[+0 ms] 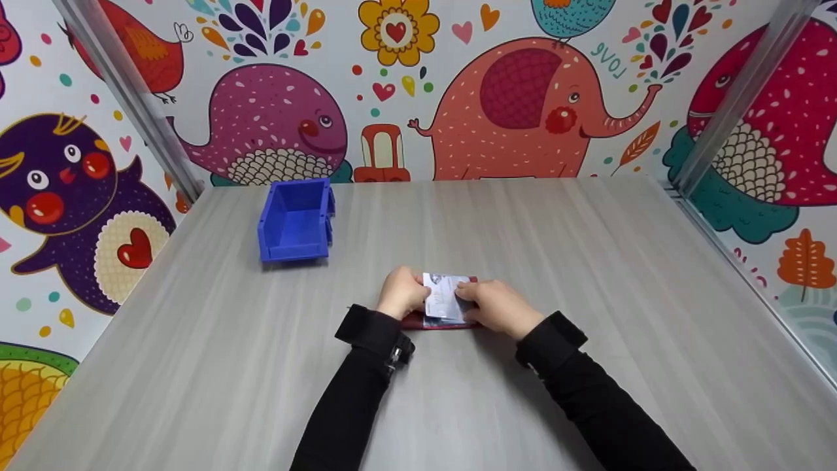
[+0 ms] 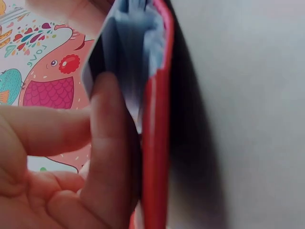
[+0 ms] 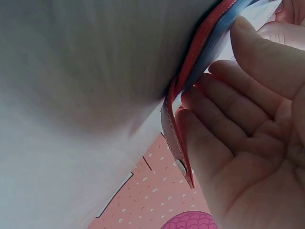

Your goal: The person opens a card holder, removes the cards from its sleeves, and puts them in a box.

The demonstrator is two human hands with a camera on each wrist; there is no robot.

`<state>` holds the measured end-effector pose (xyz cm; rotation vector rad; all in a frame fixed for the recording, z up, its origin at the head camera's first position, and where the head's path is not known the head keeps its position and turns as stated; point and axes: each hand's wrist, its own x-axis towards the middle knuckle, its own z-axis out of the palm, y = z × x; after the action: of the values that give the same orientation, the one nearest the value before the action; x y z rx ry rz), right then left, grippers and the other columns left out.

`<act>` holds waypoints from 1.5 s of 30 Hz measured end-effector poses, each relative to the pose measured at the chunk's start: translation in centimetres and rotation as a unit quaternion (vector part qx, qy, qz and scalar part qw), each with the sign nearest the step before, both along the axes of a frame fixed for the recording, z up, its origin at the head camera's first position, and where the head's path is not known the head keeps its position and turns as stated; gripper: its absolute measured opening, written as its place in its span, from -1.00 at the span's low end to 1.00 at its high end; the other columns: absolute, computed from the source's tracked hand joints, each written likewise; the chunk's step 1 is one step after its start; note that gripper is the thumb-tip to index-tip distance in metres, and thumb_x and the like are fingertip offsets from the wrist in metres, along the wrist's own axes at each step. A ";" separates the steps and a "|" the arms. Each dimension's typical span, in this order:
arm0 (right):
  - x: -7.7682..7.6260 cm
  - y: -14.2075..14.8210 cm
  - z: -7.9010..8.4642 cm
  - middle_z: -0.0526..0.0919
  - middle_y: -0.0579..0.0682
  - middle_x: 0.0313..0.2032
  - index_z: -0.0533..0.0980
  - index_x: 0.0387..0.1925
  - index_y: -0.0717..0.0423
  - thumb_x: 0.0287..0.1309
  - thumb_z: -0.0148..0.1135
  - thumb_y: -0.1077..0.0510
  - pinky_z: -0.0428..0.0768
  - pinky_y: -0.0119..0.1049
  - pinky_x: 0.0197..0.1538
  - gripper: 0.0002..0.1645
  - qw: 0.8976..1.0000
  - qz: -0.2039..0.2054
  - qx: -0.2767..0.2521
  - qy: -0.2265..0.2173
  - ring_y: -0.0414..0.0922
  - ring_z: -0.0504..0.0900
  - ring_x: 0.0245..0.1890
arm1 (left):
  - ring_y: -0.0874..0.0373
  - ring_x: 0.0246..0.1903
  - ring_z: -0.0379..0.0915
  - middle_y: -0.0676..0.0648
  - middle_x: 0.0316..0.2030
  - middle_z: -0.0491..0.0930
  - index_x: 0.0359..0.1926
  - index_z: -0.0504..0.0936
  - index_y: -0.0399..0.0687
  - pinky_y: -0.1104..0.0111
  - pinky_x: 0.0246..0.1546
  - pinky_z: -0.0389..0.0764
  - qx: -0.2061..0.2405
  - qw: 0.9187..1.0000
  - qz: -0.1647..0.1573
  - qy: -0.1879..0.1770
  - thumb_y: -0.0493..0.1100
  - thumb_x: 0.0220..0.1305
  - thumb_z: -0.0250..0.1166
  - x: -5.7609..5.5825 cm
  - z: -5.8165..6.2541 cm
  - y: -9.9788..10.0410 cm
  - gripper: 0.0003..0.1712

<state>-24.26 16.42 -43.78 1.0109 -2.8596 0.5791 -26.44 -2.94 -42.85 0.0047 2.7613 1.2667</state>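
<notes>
A red card holder (image 1: 413, 321) lies opened on the table, with clear plastic sleeves inside its cover. Over the sleeves is a white printed card (image 1: 441, 297). The left hand (image 1: 400, 292) pinches the card's left edge; in the left wrist view a finger reaches between the card and the red cover (image 2: 156, 143). From the other side, the right hand (image 1: 498, 306) grips the holder, its thumb (image 3: 257, 52) on the sleeves and its fingers by the snap strap (image 3: 172, 133). The right fingers hide part of the card's right side.
A blue plastic bin (image 1: 292, 252) stands at the back left of the grey wood-grain table (image 1: 588, 261). Printed cartoon walls (image 1: 392, 85) close off the back and sides, with metal posts (image 1: 134, 98) at the corners.
</notes>
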 end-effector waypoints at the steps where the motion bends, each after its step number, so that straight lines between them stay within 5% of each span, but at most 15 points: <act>1: 0.0 0.0 0.0 0.63 0.24 0.06 0.65 -0.07 0.29 -0.07 0.40 0.40 0.58 -0.05 0.02 -0.59 1.000 0.000 0.000 -0.001 0.18 0.63 0.03 | 0.14 -0.56 0.38 0.00 -0.64 0.41 -0.69 0.45 -0.14 0.48 -0.57 0.37 0.004 1.000 0.000 -0.002 -0.41 0.09 0.29 0.0 0.0 -0.1 -0.70; 12: 0.0 0.0 0.0 0.64 0.24 0.03 0.63 -0.25 0.26 -0.08 0.40 0.40 0.60 -0.05 -0.01 -0.74 1.000 0.011 0.002 0.017 0.18 0.64 -0.01 | -0.02 -0.38 0.51 -0.11 -0.48 0.50 -0.47 0.55 -0.31 0.35 -0.40 0.54 0.015 1.000 0.007 0.018 -0.44 0.01 0.24 0.3 0.0 -0.9 -0.97; 21: 0.0 -0.1 0.0 0.63 0.24 0.05 0.65 -0.13 0.29 -0.04 0.41 0.39 0.58 -0.04 0.03 -0.66 1.000 0.007 0.006 0.010 0.17 0.63 0.02 | -0.06 -0.29 0.47 -0.19 -0.35 0.58 -0.34 0.60 -0.39 0.20 -0.19 0.54 0.015 0.999 0.013 0.038 -0.47 -0.08 0.13 0.4 -0.1 -1.6 -0.79; 45: 0.2 -0.1 0.1 0.61 0.24 0.08 0.64 -0.10 0.28 -0.01 0.40 0.37 0.59 -0.03 0.01 -0.65 1.000 0.000 0.005 -0.004 0.18 0.62 0.04 | -0.07 -0.21 0.51 -0.23 -0.27 0.62 -0.26 0.63 -0.41 0.18 -0.11 0.54 0.047 0.998 0.046 0.022 -0.40 0.09 0.18 0.5 -0.3 -3.2 -0.81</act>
<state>-24.06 16.35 -43.70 1.0108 -2.8722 0.5714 -25.93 -6.09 -43.17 -0.0886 2.7650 1.4363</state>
